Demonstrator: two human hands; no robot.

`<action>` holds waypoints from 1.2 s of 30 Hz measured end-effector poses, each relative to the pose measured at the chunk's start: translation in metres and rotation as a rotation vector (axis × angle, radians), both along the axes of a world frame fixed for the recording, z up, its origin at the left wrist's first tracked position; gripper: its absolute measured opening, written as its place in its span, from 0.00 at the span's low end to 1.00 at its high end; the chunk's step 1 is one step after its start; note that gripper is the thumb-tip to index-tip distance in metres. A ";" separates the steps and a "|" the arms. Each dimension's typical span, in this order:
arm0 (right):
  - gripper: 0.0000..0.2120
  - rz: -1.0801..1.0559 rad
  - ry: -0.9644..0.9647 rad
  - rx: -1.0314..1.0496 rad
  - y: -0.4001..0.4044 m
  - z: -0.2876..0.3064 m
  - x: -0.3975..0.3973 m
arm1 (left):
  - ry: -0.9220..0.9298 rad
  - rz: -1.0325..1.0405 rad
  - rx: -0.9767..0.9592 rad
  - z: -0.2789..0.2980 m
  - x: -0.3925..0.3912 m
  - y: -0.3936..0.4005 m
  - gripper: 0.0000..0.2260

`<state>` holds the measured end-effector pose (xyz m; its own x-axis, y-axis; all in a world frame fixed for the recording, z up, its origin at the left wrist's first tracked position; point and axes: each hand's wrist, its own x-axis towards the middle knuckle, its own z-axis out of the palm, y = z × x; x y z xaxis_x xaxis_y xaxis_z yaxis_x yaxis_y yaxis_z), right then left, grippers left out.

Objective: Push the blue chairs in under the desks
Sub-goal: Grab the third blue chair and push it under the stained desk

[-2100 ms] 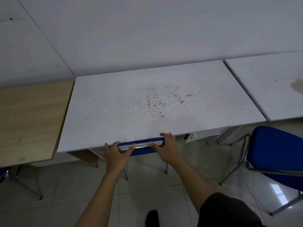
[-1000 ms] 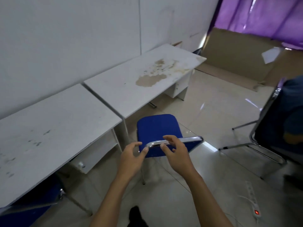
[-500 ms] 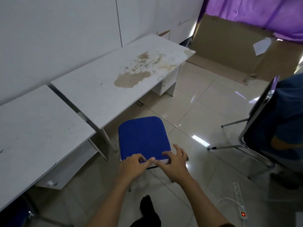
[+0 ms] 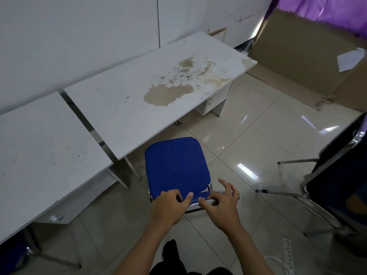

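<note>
Head view looks down on a pale tiled floor (image 4: 258, 139) with a white wall (image 4: 79, 36) running along the far side. Against that wall stands a stained white table (image 4: 139, 100), its top marked with a large brown blotch (image 4: 168, 94); a second white table (image 4: 39, 155) sits just beside it to the left, a narrow gap between the two. Brown cardboard sheets (image 4: 297, 56) lean at the far right below a purple curtain (image 4: 327, 8).

One blue chair (image 4: 174, 165) stands on the floor in front of the stained table, its seat out in the open, only its front edge near the table's edge. A second chair (image 4: 337, 185) with a chrome frame stands well apart at the right edge. Part of another blue chair (image 4: 14, 257) shows under the left table, at the bottom left corner.

Both hands are on the chair's backrest top rail. The left hand (image 4: 170, 207) has its fingers (image 4: 185, 197) curled over the rail, gripping it. The right hand (image 4: 222, 207) rests on the rail with its fingers (image 4: 228, 187) spread and loose, not closed around it. A white power strip (image 4: 288, 253) lies on the floor at lower right.
</note>
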<state>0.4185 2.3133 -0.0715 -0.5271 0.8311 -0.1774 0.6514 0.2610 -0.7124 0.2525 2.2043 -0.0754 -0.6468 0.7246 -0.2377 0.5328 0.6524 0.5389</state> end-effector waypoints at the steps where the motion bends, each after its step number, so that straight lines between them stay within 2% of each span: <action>1: 0.15 0.005 0.001 -0.006 0.010 0.000 0.001 | -0.011 0.018 -0.001 0.000 0.003 0.007 0.26; 14: 0.10 0.230 -0.003 -0.012 0.145 0.003 0.013 | -0.010 0.223 -0.001 -0.003 0.043 0.105 0.26; 25: 0.13 0.441 0.027 -0.070 0.270 0.005 0.015 | -0.078 0.464 -0.018 0.009 0.078 0.199 0.27; 28: 0.19 0.400 0.036 -0.031 0.278 0.005 0.021 | -0.040 0.613 0.032 0.006 0.094 0.199 0.30; 29: 0.23 0.368 0.032 -0.005 0.277 0.003 0.023 | -0.052 0.680 0.052 0.004 0.103 0.196 0.31; 32: 0.50 0.350 0.004 -0.049 0.277 -0.002 0.024 | -0.205 0.786 0.132 0.000 0.127 0.191 0.39; 33: 0.54 0.362 -0.012 -0.099 0.279 -0.004 0.025 | -0.237 0.804 0.155 0.000 0.132 0.192 0.41; 36: 0.50 0.378 0.009 -0.170 0.284 -0.009 0.024 | -0.273 0.840 0.217 0.007 0.129 0.196 0.38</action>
<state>0.4425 2.5974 -0.0803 -0.7915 0.5381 -0.2900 0.5262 0.3583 -0.7712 0.3818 2.4007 -0.0686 -0.9234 0.0864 -0.3740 -0.2371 0.6380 0.7326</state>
